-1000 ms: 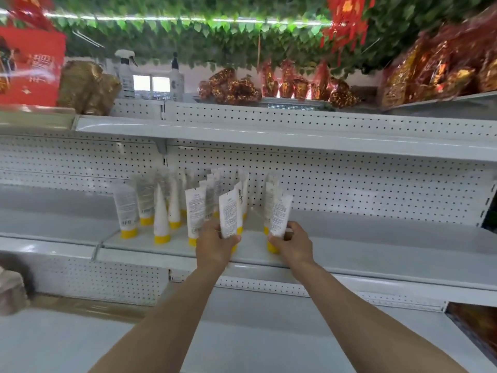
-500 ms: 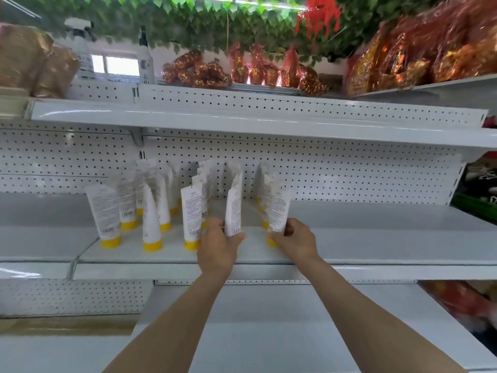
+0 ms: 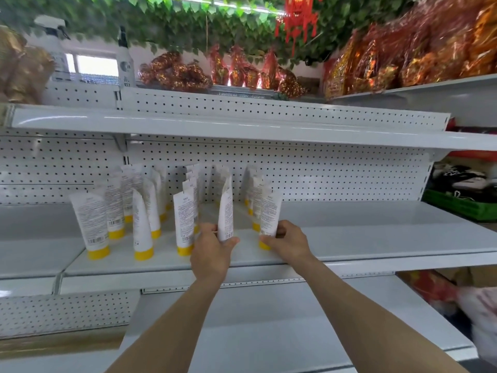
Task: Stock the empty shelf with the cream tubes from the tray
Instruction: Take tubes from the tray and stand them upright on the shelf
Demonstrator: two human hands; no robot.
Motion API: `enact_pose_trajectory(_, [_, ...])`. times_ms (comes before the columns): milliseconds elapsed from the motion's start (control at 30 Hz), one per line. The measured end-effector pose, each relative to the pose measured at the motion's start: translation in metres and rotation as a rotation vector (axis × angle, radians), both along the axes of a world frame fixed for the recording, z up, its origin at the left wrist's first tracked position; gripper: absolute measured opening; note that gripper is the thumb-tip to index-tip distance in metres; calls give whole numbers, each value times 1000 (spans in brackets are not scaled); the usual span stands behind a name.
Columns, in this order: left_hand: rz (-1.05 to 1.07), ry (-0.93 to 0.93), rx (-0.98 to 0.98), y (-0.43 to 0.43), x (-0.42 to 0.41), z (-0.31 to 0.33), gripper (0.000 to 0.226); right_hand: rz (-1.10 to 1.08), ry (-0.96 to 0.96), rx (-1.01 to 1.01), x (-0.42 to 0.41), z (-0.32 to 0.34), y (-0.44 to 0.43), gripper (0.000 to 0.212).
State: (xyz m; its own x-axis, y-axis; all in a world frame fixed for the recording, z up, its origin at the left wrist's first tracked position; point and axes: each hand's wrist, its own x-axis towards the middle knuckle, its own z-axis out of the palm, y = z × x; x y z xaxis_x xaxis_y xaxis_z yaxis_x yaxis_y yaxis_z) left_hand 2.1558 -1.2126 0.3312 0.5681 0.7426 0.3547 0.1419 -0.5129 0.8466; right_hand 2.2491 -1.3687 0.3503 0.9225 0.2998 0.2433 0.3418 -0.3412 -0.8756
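The white shelf [image 3: 363,232] runs the full width of the view at mid-height. A pegboard [image 3: 336,173] stands behind it, a top shelf [image 3: 242,127] hangs over it, and a lower shelf [image 3: 269,324] juts out beneath it. Green leaves [image 3: 174,20] trail along the top of the view, with a red ornament [image 3: 298,14] hanging among them. Red and gold foil packs [image 3: 403,57] crowd the highest level at the centre and right. Two bottles [image 3: 125,63] stand at its left (their labels are too blurred to read). A green crate [image 3: 457,207] sits past the shelf's right end.

The tubes [image 3: 150,208] stand on the left half of the shelf. They are white with yellow caps down and crimped ends up, in rows running from the front edge back to the pegboard. The front ones stand apart from each other near the front edge; those behind are packed closer.

Both bare arms reach up from the bottom of the view to the right side of this group. The left hand [image 3: 212,254] is wrapped round the bottom of the left tube [image 3: 225,208], with the thumb showing on the tube's right. That tube is upright. Its cap is hidden behind the hand, so whether it touches the shelf cannot be told. The right hand [image 3: 289,242] grips the lower part of the right tube [image 3: 270,214], fingers curled behind it and thumb near the cap. This tube is nearly upright, and its yellow cap shows at the front edge of the shelf. The two held tubes are near each other, with a gap between them.
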Motion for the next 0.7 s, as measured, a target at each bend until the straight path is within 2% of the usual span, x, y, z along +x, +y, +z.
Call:
enact_pose_trajectory(333, [7, 32, 23, -5, -4, 2, 53, 21, 1, -34, -3, -2, -1, 45])
enact_pose_trajectory(500, [-15, 20, -29, -18, -16, 9, 64, 55, 45, -100, -17, 5, -19, 76])
enact_pose_trajectory(600, [13, 24, -30, -35, -31, 10, 75, 50, -16, -278, -27, 13, -47, 88])
enact_pose_trajectory(700, [97, 40, 133, -66, -50, 14, 76, 14, -145, -448, -39, 26, -89, 86])
